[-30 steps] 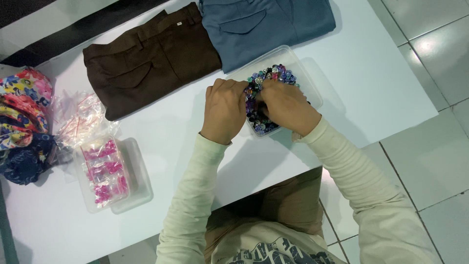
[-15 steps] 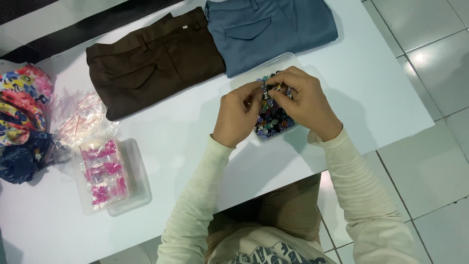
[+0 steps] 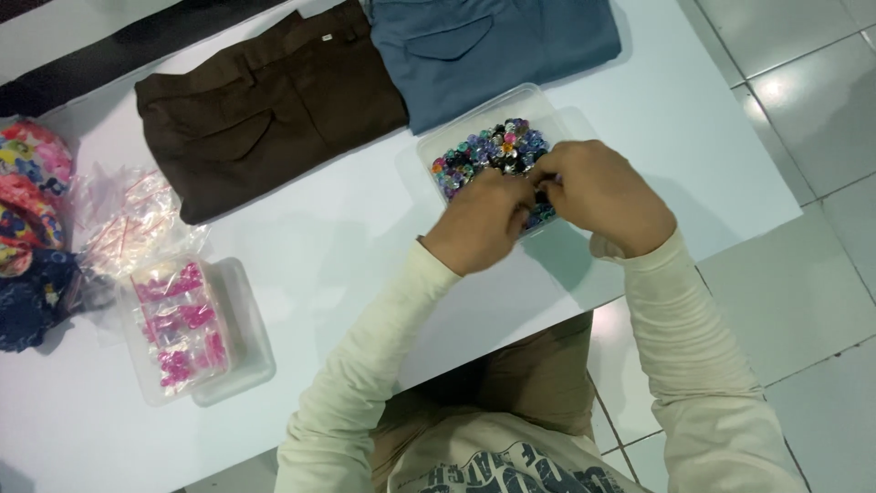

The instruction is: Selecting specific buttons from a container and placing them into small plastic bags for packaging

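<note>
Far left: patterned fabric bundle [image 3: 32, 196], then clear box of pink pieces [image 3: 182, 329]. Brown trousers [image 3: 274, 110] and blue trousers [image 3: 493, 41] lay folded beyond. Your left hand [image 3: 484, 228] and right hand [image 3: 598, 196] met, fingers curled, pinching into clear tray of multicoloured beads [image 3: 488, 146] on white table [image 3: 347, 265]; pinched item hidden.

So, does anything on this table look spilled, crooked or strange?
Nothing stands out. The colourful beads stay inside their clear tray, under the left hand and right hand. The brown trousers and blue trousers lie folded.
</note>
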